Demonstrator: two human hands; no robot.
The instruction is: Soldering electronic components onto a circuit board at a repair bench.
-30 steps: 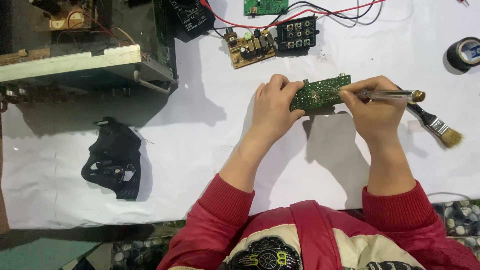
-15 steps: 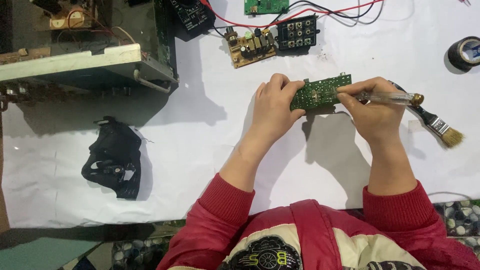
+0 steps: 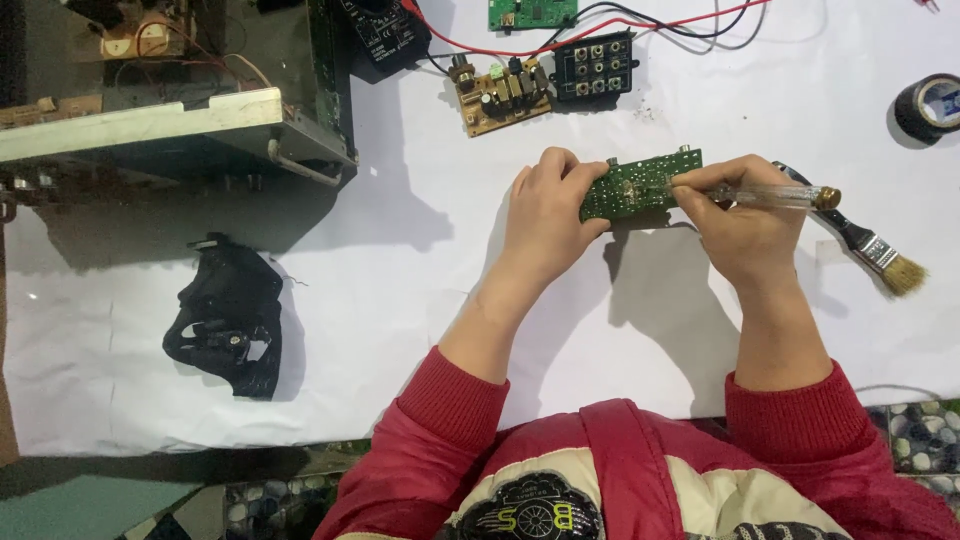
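While the left hand [image 3: 548,215] grips the left end of the green board [image 3: 640,186], fingers curled round its edge, the right hand [image 3: 735,225] pinches a clear-handled screwdriver [image 3: 775,196], its tip on the board's right half. The board is held above the white sheet [image 3: 400,300]. A brush [image 3: 868,246] lies just right of the board; tape [image 3: 925,107] sits farther right, a brown board [image 3: 497,97] above-left.

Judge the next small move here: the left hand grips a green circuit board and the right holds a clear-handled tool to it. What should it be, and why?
Probably keep the left hand steady while the right hand works the screwdriver tip on the green circuit board: the tip already meets the board's face, and the board is held off the white table.
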